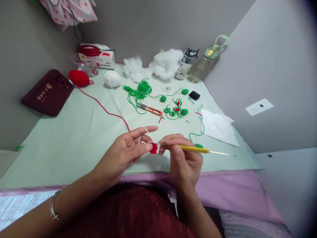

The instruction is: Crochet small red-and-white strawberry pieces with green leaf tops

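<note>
Red-and-white crochet piece [154, 148] held above table [61, 152], near its front edge. Left hand [125, 147] pinches piece, white yarn [146, 130] looped over index finger; right hand [185, 157] grips yellow crochet hook [194, 149], tip at piece. Slack yarn could let loop slip off hook. Farther out, white yarn ball [113, 79] might roll if tugged; green tangle [143, 89] beside orange snips [155, 111] could snag strand.

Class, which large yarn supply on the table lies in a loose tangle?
The green yarn, just beyond the orange-handled snips: its loops sprawl, whereas the red yarn and white yarn are wound into balls.
</note>
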`<action>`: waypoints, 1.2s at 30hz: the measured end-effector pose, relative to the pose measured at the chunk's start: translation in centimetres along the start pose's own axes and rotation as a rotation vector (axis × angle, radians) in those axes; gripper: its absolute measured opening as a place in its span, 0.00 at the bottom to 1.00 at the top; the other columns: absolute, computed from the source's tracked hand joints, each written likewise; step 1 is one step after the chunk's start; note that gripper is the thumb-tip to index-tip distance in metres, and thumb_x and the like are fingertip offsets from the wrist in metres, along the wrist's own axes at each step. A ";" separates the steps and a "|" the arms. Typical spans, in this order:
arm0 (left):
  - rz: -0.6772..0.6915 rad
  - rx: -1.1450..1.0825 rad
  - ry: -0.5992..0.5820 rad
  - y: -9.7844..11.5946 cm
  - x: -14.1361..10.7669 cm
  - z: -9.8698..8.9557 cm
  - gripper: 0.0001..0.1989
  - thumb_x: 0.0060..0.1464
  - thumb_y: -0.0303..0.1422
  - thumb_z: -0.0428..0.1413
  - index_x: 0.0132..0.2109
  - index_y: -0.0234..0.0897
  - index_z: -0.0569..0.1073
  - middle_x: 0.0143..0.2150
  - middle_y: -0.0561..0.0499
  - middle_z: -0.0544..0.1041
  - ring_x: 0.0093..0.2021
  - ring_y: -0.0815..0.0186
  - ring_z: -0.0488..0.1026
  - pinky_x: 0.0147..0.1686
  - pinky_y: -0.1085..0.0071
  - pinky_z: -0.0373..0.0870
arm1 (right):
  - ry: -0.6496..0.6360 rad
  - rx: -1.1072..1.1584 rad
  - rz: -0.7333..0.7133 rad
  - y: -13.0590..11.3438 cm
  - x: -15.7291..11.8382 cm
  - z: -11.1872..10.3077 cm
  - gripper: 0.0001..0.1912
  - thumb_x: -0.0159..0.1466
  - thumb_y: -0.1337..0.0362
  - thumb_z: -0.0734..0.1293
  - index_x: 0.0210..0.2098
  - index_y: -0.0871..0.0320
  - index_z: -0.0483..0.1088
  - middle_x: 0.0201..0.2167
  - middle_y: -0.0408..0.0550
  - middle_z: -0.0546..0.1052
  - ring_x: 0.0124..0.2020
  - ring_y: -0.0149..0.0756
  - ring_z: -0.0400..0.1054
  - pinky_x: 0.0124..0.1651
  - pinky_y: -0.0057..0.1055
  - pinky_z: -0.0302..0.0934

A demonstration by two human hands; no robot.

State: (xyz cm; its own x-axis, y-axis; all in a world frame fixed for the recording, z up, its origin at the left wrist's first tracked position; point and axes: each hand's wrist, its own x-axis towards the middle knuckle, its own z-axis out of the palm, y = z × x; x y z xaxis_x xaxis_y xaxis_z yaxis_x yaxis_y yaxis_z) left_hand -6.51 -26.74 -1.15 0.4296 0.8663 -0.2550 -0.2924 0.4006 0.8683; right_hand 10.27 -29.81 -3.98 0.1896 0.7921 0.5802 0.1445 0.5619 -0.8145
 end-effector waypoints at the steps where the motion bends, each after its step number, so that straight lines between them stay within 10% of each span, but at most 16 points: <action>1: 0.027 0.022 0.006 -0.2 0.0 0.1 0.22 0.55 0.34 0.70 0.57 0.44 0.82 0.35 0.54 0.76 0.22 0.78 0.55 0.21 0.76 0.51 | -0.006 -0.044 -0.023 0.0 -0.1 0.2 0.10 0.73 0.68 0.63 0.41 0.54 0.77 0.35 0.48 0.82 0.34 0.37 0.78 0.34 0.34 0.75; 6: 0.097 0.015 0.086 -1.0 0.1 0.6 0.23 0.52 0.31 0.71 0.55 0.44 0.83 0.33 0.55 0.77 0.30 0.72 0.69 0.31 0.76 0.66 | -0.023 -0.342 -0.217 0.3 -1.2 0.8 0.15 0.70 0.74 0.67 0.50 0.52 0.79 0.42 0.48 0.83 0.43 0.37 0.79 0.42 0.34 0.76; 9: -0.020 -0.094 0.044 -0.9 0.3 0.6 0.20 0.53 0.33 0.71 0.55 0.42 0.84 0.30 0.56 0.72 0.22 0.78 0.57 0.22 0.79 0.55 | -0.026 -0.491 -0.329 0.4 -1.6 0.6 0.17 0.70 0.74 0.67 0.53 0.50 0.79 0.46 0.50 0.82 0.45 0.38 0.78 0.44 0.36 0.76; 12: -0.102 -0.183 -0.004 -0.6 0.5 0.3 0.15 0.55 0.32 0.69 0.50 0.37 0.86 0.27 0.58 0.67 0.20 0.80 0.45 0.18 0.79 0.46 | 0.045 -0.272 -0.170 0.3 -0.9 0.2 0.13 0.72 0.73 0.65 0.48 0.52 0.79 0.38 0.47 0.81 0.37 0.36 0.77 0.39 0.35 0.74; 16: -0.003 -0.107 0.040 -0.5 0.5 0.2 0.15 0.54 0.31 0.69 0.50 0.41 0.86 0.32 0.55 0.73 0.24 0.78 0.55 0.22 0.80 0.55 | 0.059 0.076 0.045 0.3 0.1 0.1 0.09 0.72 0.67 0.66 0.42 0.53 0.79 0.33 0.44 0.79 0.29 0.32 0.72 0.31 0.32 0.70; 28: 0.055 0.041 0.033 -0.3 0.1 0.1 0.17 0.53 0.32 0.70 0.52 0.43 0.85 0.33 0.54 0.76 0.31 0.70 0.66 0.31 0.74 0.67 | -0.026 0.191 0.170 0.7 0.2 -0.2 0.10 0.74 0.61 0.63 0.40 0.56 0.73 0.34 0.48 0.82 0.27 0.34 0.77 0.30 0.32 0.74; 36: 0.149 0.109 0.084 -0.7 0.1 0.1 0.20 0.55 0.30 0.70 0.55 0.49 0.83 0.34 0.57 0.76 0.32 0.73 0.68 0.34 0.78 0.67 | -0.166 -0.366 -0.260 -0.8 -0.7 -0.8 0.12 0.73 0.72 0.61 0.50 0.53 0.74 0.40 0.47 0.83 0.41 0.36 0.80 0.42 0.34 0.77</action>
State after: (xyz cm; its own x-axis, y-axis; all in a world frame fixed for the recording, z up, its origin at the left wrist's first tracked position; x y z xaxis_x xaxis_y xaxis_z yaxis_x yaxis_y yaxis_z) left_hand -6.24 -26.98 -1.74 0.3141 0.9373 -0.1511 -0.2515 0.2357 0.9387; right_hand 10.78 -31.01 -3.72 -0.0516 0.6808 0.7306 0.5050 0.6490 -0.5691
